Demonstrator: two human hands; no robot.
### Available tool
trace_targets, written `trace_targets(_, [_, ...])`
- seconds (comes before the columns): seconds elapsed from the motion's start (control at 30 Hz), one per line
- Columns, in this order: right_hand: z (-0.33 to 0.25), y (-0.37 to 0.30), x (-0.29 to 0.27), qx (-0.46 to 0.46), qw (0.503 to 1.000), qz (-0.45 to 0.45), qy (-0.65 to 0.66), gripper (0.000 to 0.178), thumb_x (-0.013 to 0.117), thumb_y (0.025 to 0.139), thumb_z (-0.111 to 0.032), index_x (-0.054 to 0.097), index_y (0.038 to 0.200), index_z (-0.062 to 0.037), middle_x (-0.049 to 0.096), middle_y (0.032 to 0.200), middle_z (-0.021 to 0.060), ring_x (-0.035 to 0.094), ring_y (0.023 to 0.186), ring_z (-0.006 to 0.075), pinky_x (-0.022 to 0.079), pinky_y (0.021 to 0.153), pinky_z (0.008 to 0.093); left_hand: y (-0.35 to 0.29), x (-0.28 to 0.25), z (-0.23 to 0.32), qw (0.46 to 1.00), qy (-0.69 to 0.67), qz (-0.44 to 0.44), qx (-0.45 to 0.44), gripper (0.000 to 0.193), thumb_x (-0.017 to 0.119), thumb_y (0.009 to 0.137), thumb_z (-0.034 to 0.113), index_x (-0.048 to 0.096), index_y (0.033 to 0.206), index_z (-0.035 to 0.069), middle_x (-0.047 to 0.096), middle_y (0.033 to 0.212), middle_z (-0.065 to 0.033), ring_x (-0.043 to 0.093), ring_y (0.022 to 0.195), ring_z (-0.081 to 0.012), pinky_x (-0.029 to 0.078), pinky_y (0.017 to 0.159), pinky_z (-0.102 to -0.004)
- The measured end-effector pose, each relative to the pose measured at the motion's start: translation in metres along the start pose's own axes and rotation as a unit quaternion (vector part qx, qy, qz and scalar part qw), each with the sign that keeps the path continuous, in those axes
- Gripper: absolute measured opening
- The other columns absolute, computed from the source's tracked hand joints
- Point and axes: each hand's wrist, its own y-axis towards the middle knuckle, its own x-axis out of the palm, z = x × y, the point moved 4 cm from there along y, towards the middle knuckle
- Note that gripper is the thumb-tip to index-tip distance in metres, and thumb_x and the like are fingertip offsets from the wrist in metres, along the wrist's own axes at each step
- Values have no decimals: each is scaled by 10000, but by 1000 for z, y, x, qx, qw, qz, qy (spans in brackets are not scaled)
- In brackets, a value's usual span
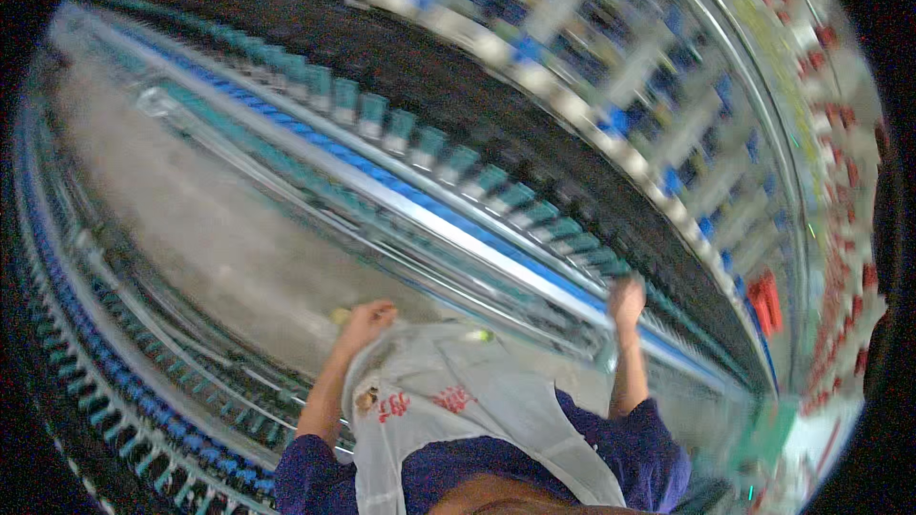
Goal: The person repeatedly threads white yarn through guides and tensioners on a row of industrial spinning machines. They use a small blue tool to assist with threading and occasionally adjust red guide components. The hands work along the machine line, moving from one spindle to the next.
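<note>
My right hand (626, 301) is up at the long machine, beside the lower end of a row of teal tabs (429, 145). Motion smears its fingers, so I cannot make out their pose or whether they touch anything. In front of my body, over the edge of a white apron (448, 348), my left hand (369, 320) has its fingers curled in. A small yellowish thing (341, 316) shows just beside it; whether the hand holds it is unclear. Below the teal tabs runs a blue-and-white rail (448, 219).
Rows of pale and blue spools (611, 119) fill the machine's upper part. A red object (764, 303) hangs near its right end. Grey floor (219, 219) stretches along the aisle, with a second machine (124, 324) on the left. A green box-like part (763, 434) stands lower right.
</note>
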Motion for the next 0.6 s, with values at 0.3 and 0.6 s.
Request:
trace_targets(0.3, [-368, -30, 81, -301, 730, -481, 379, 243, 452, 869, -200, 623, 997, -85, 609, 1043, 178, 560, 1006, 316, 431, 860, 416, -19, -294, -7, 987, 78, 123, 62, 381, 584, 891, 347, 607, 1153, 71, 695, 887, -109, 667, 791, -192, 522, 721, -334])
trace_targets(0.6, [-852, 215, 104, -503, 768, -394, -29, 331, 550, 818, -353, 665, 857, -45, 649, 923, 188, 628, 864, 348, 488, 771, 469, -8, -623, -90, 959, 180, 194, -99, 335, 552, 875, 293, 625, 1087, 45, 654, 915, -203, 650, 826, -328, 504, 739, -378])
